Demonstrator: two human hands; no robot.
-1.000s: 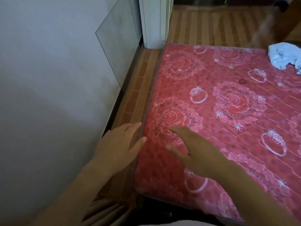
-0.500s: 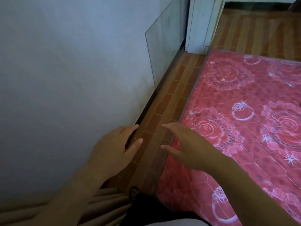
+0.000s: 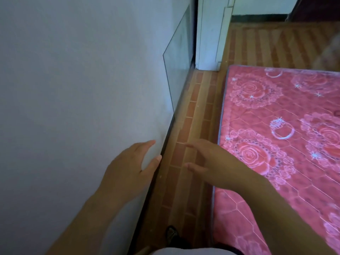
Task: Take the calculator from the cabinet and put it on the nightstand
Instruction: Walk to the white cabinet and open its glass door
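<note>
Wall point(image 3: 73, 89): fills the left half of the frame, plain and pale; nothing on it marks a cabinet or a handle.
Glass pane point(image 3: 179, 67): leans against the wall at upper centre, its lower corner down at the skirting. A foot or swinging arm could catch its bare edge in so narrow a gap.
Left hand point(image 3: 128, 170): lower centre-left, fingers spread apart, holding nothing, close to the wall above the dark skirting line; whether it touches the wall I cannot tell.
Floor strip point(image 3: 193, 126): brick-patterned, running up the centre between wall and mattress. Tight footing is the main risk, a stumble toward the glass.
Right hand point(image 3: 211, 162): centre, fingers loosely apart, empty, hovering over the floor strip just beside the mattress edge.
Mattress point(image 3: 285, 135): red rose print, filling the right side; its edge could snag a shin.
Calculator: not in view; neither are the cabinet or the nightstand.
Task risk: with both hands empty and no target visible, the fetch has probably not begun, so walking the wrong way would cost time.
</note>
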